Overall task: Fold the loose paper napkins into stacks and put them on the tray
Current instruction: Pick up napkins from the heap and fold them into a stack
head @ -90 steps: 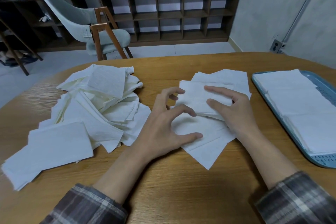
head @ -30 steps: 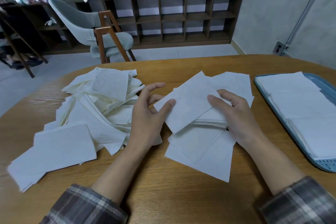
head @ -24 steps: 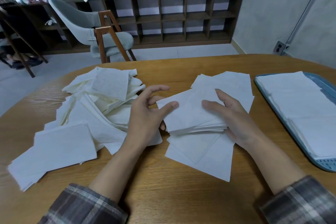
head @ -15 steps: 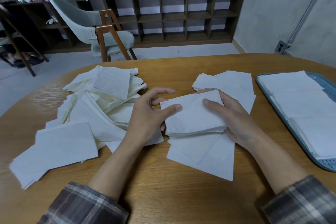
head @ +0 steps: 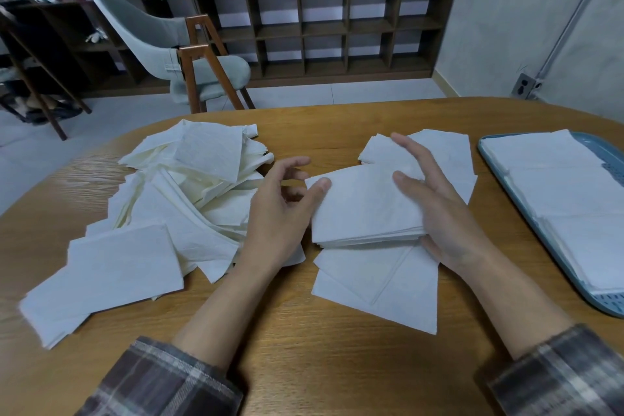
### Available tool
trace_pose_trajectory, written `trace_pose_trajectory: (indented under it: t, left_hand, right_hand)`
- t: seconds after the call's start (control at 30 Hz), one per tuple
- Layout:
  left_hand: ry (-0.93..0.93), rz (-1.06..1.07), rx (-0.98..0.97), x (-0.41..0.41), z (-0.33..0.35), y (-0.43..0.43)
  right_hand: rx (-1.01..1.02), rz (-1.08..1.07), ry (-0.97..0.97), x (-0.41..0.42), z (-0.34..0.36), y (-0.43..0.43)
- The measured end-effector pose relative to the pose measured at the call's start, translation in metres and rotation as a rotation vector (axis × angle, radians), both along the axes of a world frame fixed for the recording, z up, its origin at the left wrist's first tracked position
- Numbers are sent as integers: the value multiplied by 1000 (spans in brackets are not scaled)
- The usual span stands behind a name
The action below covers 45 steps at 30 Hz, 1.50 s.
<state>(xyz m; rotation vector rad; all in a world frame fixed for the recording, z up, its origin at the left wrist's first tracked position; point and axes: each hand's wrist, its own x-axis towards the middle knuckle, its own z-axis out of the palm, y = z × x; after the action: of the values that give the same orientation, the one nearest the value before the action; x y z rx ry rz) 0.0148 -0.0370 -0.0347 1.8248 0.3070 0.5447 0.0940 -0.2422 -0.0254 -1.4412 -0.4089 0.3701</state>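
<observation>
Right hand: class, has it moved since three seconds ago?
Yes. The right hand has lifted its fingers off the stack, reaching farther out over the napkins lying beyond it.
</observation>
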Motion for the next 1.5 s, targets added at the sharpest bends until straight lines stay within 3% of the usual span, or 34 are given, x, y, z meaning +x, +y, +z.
trace_pose_trajectory:
  t: [0.1, 0.2, 0.4, 0.5, 0.67, 0.87, 1.13, 1.5]
  left_hand:
    - [121, -156, -168, -3, 7, -6]
    - [147, -303, -384, -5, 9, -8]
    - [44, -242, -47, -5, 1, -7]
    - [15, -230, 115, -4, -3, -6]
    - [-19, -151, 357, -1, -16, -11]
    - [198, -253, 661, -2, -25, -15]
    - [277, -310, 602, 0, -18, -8]
    - [71, -250, 547, 2, -23, -5]
  right_hand:
    - [107, 11, 78, -2, 6, -3]
    - [54, -5, 49, -1, 4, -2]
    - [-16, 100, 20, 3, 2, -6]
    - [-111, 137, -105, 5, -1, -9]
    - [-267, -132, -310, 10, -8, -9]
    - [-274, -323, -345, 20, -20, -11]
    - [-272, -314, -344, 20, -21, -10]
    - [-232, -382, -359, 25, -20, -13]
